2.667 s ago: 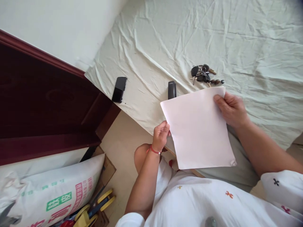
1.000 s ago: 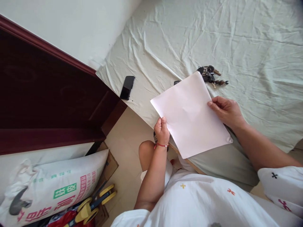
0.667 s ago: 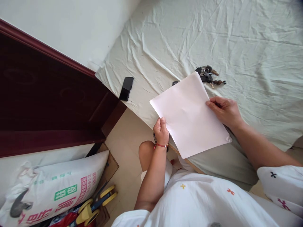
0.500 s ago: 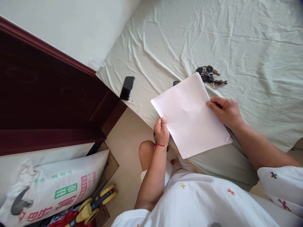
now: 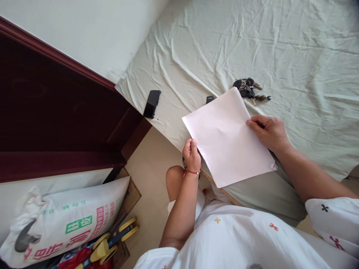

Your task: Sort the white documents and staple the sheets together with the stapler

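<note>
A white sheet of paper, perhaps more than one layer, is held tilted above the near edge of the bed. My left hand, with a red string bracelet at its wrist, pinches the paper's left edge, thumb on top. On the opposite edge, my right hand grips the paper between thumb and fingers. The paper's lower right corner is slightly crumpled. Just past the top corner lies a bunch of keys. A small black object is partly hidden behind the paper's upper edge.
A black phone rests near the corner of the bed, on a wrinkled pale green sheet. The dark red wooden panel stands at left. Below it are a printed white sack and a yellow-and-blue wheeled thing on the floor.
The paper has shifted very slightly to the right, showing a bit more of the small black object. Both hands keep their hold on its edges.
</note>
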Motion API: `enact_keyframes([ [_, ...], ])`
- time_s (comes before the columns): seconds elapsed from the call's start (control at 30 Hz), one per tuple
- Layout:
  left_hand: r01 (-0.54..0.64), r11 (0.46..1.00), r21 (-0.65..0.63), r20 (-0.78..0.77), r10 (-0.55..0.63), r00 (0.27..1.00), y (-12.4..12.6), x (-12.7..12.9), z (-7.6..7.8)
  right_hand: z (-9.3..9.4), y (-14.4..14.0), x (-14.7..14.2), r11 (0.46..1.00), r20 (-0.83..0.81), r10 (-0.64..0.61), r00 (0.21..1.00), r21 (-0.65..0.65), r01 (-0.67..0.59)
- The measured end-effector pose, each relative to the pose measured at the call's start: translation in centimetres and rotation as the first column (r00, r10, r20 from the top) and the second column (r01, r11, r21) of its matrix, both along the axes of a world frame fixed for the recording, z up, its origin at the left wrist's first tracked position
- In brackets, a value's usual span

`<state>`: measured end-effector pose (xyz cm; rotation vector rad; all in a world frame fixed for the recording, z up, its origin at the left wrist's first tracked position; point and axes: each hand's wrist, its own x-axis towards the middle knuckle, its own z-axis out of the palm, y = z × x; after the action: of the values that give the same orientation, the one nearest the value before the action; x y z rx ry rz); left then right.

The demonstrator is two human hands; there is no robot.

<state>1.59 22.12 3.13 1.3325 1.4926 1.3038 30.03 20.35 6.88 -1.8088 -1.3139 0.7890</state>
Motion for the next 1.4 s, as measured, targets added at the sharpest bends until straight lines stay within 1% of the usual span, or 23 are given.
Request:
enact_keyframes([
  [0.1,-0.042,0.999,-0.016,0.038,0.043,0.998,-0.2,0.0,-0.2,-0.2,0.0,0.0,1.0,0.022,-0.028,0.999,-0.004,0.028],
  [0.17,-0.064,0.998,-0.011,0.003,0.064,0.998,-0.5,-0.1,-0.1,-0.4,0.1,0.0,0.999,0.036,-0.038,0.999,0.015,0.038],
  [0.27,-0.034,0.999,-0.01,-0.133,0.033,0.991,-1.1,-0.2,0.3,-0.8,0.3,0.1,0.998,0.053,-0.035,0.998,0.044,0.033],
  [0.37,0.025,1.0,-0.006,-0.299,-0.026,0.954,-1.7,-0.2,1.0,-1.1,0.4,0.2,0.998,0.062,-0.027,0.998,0.052,0.023],
  [0.4,0.033,0.999,0.003,-0.347,-0.03,0.937,-1.8,-0.1,1.3,-1.1,0.4,0.2,0.998,0.063,-0.026,0.998,0.055,0.023],
  [0.47,0.009,1.0,0.013,-0.398,-0.003,0.917,-1.9,-0.1,1.6,-1.1,0.4,0.2,0.998,0.063,-0.027,0.998,0.061,0.023],
  [0.53,-0.044,0.999,-0.012,-0.388,0.036,0.921,-2.0,-0.1,1.7,-1.1,0.3,0.2,0.998,0.059,-0.029,0.998,0.064,0.025],
  [0.6,-0.073,0.995,-0.065,-0.362,0.044,0.931,-2.0,-0.1,1.7,-1.1,0.3,0.2,0.998,0.053,-0.031,0.998,0.061,0.028],
  [0.7,-0.032,0.99,-0.136,-0.359,-0.019,0.933,-2.0,-0.2,1.7,-1.2,0.3,0.2,0.998,0.055,-0.028,0.998,0.054,0.025],
  [0.77,-0.004,0.988,-0.154,-0.365,-0.053,0.929,-2.0,-0.1,1.8,-1.3,0.4,0.2,0.998,0.064,-0.024,0.998,0.054,0.02],
  [0.83,-0.006,0.989,-0.15,-0.379,-0.052,0.924,-2.1,0.0,2.0,-1.4,0.4,0.3,0.998,0.071,-0.021,0.997,0.054,0.017],
  [0.9,-0.006,0.989,-0.148,-0.4,-0.054,0.915,-2.2,0.1,2.4,-1.5,0.4,0.3,0.999,0.075,-0.017,0.997,0.052,0.013],
  [0.97,0.021,0.987,-0.162,-0.429,-0.089,0.899,-2.3,0.3,3.1,-1.4,0.4,0.3,0.999,0.078,-0.015,0.997,0.05,0.011],
  [1.03,0.058,0.985,-0.163,-0.467,-0.129,0.875,-2.4,0.4,4.1,-1.4,0.4,0.3,0.999,0.083,-0.014,0.996,0.05,0.01],
  [1.1,0.082,0.987,-0.138,-0.488,-0.14,0.861,-2.6,0.7,5.5,-1.3,0.4,0.2,0.999,0.093,-0.014,0.996,0.047,0.01],
  [1.17,0.124,0.981,-0.151,-0.426,-0.177,0.887,-2.8,1.1,7.0,-1.3,0.4,0.2,0.999,0.103,-0.014,0.995,0.043,0.01],
  [1.2,0.155,0.972,-0.175,-0.346,-0.208,0.915,-2.9,1.4,7.8,-1.3,0.4,0.2,0.999,0.109,-0.015,0.994,0.043,0.01],
  [1.27,0.238,0.947,-0.217,-0.096,-0.264,0.96,-3.1,2.3,9.3,-1.5,0.4,0.3,0.999,0.121,-0.012,0.993,0.045,0.007],
  [1.3,0.288,0.927,-0.239,0.052,-0.284,0.958,-3.2,2.8,10.0,-1.6,0.4,0.3,0.999,0.129,-0.006,0.992,0.047,0.0],
  [1.33,0.353,0.894,-0.277,0.202,-0.305,0.931,-3.3,3.5,10.7,-1.7,0.5,0.4,0.999,0.136,0.002,0.991,0.049,-0.009],
  [1.37,0.417,0.855,-0.31,0.345,-0.308,0.887,-3.4,4.2,11.3,-1.7,0.5,0.4,0.998,0.144,0.011,0.99,0.052,-0.019],
  [1.4,0.469,0.82,-0.328,0.455,-0.298,0.839,-3.5,4.9,11.8,-1.7,0.5,0.4,0.998,0.151,0.023,0.988,0.055,-0.032],
])
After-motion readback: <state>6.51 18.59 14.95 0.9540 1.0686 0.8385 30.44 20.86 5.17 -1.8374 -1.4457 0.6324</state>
